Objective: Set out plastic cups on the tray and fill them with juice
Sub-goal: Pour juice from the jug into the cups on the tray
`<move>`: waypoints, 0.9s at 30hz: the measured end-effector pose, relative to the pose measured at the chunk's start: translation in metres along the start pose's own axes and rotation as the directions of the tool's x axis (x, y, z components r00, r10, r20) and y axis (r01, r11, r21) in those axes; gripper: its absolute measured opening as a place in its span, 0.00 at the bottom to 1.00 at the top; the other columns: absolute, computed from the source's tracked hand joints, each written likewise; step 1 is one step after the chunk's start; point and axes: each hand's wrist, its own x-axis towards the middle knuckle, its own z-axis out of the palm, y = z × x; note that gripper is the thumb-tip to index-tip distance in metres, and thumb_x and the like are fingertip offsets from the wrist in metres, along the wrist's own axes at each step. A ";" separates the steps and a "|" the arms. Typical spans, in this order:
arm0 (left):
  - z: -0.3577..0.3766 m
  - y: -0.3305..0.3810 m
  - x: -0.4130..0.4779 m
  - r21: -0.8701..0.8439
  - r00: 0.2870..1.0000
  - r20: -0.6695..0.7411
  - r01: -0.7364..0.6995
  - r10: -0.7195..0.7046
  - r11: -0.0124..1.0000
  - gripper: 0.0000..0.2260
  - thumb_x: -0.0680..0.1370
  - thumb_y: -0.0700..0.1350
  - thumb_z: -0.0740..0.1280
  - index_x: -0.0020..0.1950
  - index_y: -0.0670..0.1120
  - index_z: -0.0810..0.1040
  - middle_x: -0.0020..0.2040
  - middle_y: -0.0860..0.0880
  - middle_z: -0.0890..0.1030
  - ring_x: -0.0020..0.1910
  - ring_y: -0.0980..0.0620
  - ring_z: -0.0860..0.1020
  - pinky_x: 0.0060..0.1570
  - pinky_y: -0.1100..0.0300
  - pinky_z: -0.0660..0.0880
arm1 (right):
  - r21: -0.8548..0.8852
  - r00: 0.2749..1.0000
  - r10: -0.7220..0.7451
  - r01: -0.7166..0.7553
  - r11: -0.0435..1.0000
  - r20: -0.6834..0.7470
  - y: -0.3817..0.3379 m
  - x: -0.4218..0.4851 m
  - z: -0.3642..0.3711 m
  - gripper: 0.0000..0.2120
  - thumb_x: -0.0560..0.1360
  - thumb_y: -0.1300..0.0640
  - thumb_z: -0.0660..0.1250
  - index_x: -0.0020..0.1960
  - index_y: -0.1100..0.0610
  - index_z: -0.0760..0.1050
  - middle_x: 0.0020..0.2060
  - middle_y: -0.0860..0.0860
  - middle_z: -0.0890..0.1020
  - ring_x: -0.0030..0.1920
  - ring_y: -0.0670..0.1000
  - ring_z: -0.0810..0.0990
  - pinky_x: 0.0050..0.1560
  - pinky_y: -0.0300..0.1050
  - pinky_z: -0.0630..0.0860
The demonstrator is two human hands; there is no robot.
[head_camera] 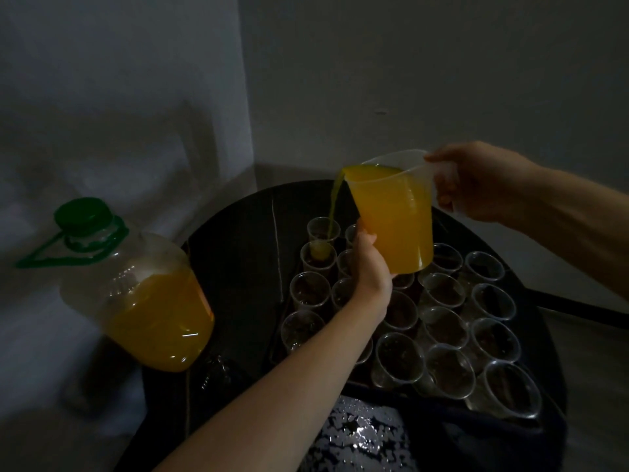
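A clear plastic jug [394, 216] full of orange juice tilts to the left above the tray [282, 321]. My right hand [476, 182] grips its handle. My left hand [369, 264] props the jug's lower side from beneath. A thin stream of juice [332, 206] falls from the spout into a cup [318, 255] in the tray's left column, near the far end. Several clear plastic cups [442, 291] stand in rows on the tray, most of them empty.
A big clear bottle [143, 294] with a green cap and green carry strap, about half full of juice, stands at the left edge of the round dark table [238, 240]. Grey walls meet in a corner behind. A dark patterned garment [364, 434] shows below.
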 end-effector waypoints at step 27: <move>-0.006 0.000 -0.003 0.008 1.000 -0.017 -0.002 0.002 1.000 0.16 0.85 0.50 0.52 0.73 0.58 0.67 0.65 0.47 0.73 0.57 0.51 0.75 0.61 0.43 0.75 | -0.007 1.000 0.022 -0.022 1.000 -0.005 -0.002 -0.004 0.007 0.09 0.80 0.53 0.65 0.58 0.55 0.73 0.26 0.46 0.73 0.30 0.44 0.70 0.39 0.40 0.67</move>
